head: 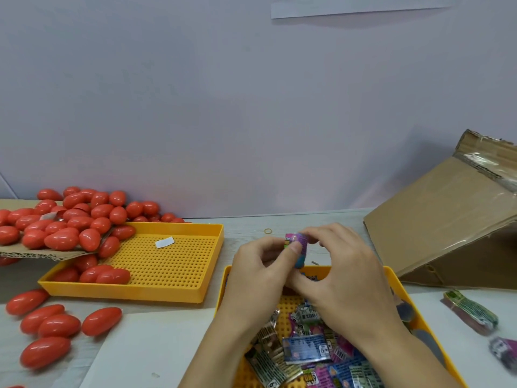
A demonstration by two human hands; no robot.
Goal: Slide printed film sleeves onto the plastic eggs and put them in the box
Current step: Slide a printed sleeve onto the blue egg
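Observation:
Both my hands meet above the near yellow tray (397,278). My left hand (257,273) and my right hand (344,270) pinch one egg wrapped in a printed pink and blue film sleeve (298,249); the egg itself is hidden under the film and my fingers. Loose printed sleeves (305,351) lie flat in that tray. Bare red plastic eggs (72,222) are piled at the left on a cardboard sheet, and some have spilled into a second yellow tray (167,275). A tilted cardboard box (442,219) stands at the right.
More red eggs (50,326) lie loose on the table at the front left. A bundle of sleeves (472,312) lies right of the near tray. A small rubber band (268,231) lies behind my hands. A white sheet (145,348) covers the table front.

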